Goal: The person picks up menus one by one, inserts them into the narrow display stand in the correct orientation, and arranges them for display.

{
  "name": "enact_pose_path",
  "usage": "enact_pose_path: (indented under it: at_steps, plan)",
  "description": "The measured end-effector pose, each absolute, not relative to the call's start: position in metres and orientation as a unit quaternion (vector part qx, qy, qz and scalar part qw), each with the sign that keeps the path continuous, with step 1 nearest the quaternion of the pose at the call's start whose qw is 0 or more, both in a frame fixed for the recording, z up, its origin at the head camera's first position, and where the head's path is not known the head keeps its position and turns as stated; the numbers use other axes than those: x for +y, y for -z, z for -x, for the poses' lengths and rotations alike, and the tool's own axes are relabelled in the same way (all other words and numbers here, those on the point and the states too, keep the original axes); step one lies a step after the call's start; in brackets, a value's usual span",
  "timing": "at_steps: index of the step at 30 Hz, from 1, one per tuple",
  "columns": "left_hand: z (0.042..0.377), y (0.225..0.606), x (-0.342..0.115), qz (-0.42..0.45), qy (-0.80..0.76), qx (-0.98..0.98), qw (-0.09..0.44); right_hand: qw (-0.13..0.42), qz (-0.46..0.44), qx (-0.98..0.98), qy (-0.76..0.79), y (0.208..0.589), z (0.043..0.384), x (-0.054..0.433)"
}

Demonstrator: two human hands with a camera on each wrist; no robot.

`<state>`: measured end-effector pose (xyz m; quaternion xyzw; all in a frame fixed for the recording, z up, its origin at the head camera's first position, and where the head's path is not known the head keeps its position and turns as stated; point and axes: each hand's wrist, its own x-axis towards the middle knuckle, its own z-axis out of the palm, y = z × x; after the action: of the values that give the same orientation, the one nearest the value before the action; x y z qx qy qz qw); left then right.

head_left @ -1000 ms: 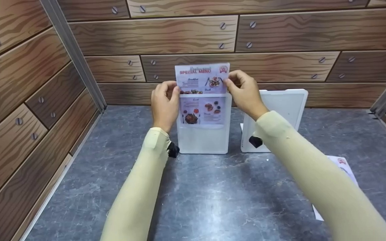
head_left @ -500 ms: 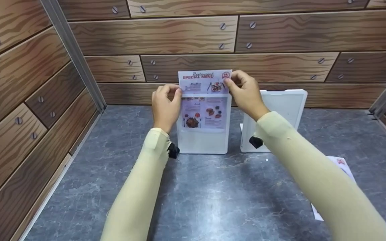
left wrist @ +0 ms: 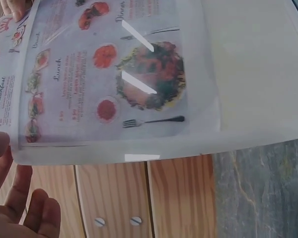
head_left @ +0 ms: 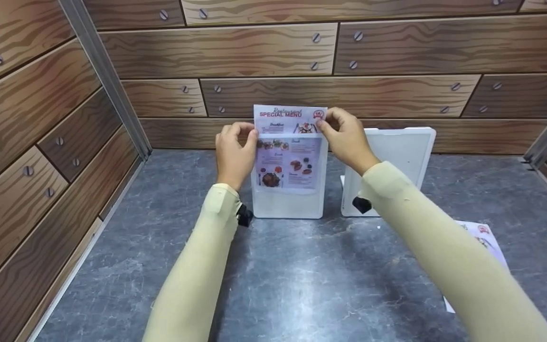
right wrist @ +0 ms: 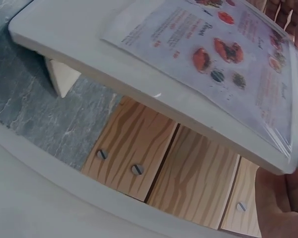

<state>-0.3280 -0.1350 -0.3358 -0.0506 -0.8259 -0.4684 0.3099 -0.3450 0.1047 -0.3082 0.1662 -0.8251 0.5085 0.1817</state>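
Observation:
A white upright menu holder (head_left: 287,205) with a clear front stands at the middle of the table. A printed menu sheet (head_left: 288,161), headed "SPECIAL MENU", sits partly inside it, its top strip sticking out above the holder's upper edge. My left hand (head_left: 234,154) pinches the sheet's left edge at the holder's top corner, thumb in front. Higher on the opposite side, my right hand (head_left: 347,140) pinches the sheet's right edge below the red logo. In the left wrist view, the menu sheet (left wrist: 79,99) shows through the clear front, with bare holder beneath its lower edge.
A second white menu holder (head_left: 399,154) stands to the right, partly behind the right forearm. Another printed sheet (head_left: 489,242) lies on the grey marbled table (head_left: 273,285), partly covered by that arm. Wood-patterned panels (head_left: 264,52) rise behind.
The menu sheet has slid down farther into the holder, so less of it shows above the rim. Both hands have moved slightly downward with it.

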Motion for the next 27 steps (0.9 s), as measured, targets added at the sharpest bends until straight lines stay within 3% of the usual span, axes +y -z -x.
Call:
enact_pose_path:
  at_steps: [13, 27]
  plan:
    - [0.326, 0.328, -0.134, 0.057, 0.481, -0.809, 0.333, 0.189, -0.179, -0.796, -0.547, 0.301, 0.344, 0.103]
    - [0.329, 0.342, -0.137, 0.057, 0.465, -0.823, 0.32, 0.176, -0.181, -0.814, -0.523, 0.313, 0.342, 0.103]
